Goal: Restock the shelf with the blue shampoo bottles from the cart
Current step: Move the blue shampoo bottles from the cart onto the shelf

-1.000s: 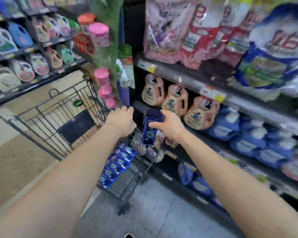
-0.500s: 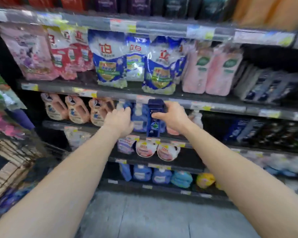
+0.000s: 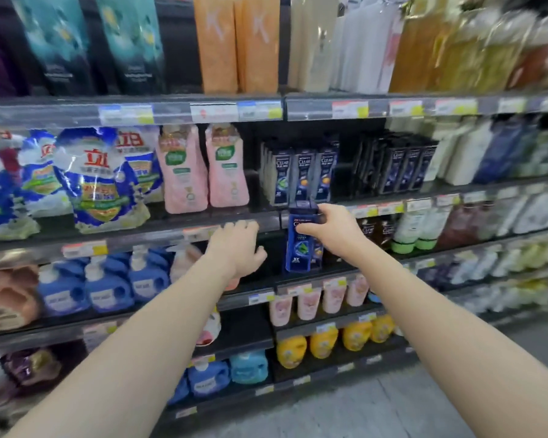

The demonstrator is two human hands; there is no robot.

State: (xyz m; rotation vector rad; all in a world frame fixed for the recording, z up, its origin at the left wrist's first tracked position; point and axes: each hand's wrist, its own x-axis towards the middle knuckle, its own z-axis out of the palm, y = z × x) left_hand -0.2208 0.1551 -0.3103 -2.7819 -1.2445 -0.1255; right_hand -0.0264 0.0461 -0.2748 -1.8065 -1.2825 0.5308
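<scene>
Head view: right hand grips one blue shampoo bottle near its cap, upright, in front of the shelf edge below a row of matching bottles. Left hand: fingers loosely curled, holding nothing.

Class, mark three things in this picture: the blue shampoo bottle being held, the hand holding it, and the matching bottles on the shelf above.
blue shampoo bottle (image 3: 299,251): head view, lower front label.
right hand (image 3: 334,227): head view, back of the hand.
shelved bottles (image 3: 303,175): head view, middle bottle's label.
</scene>
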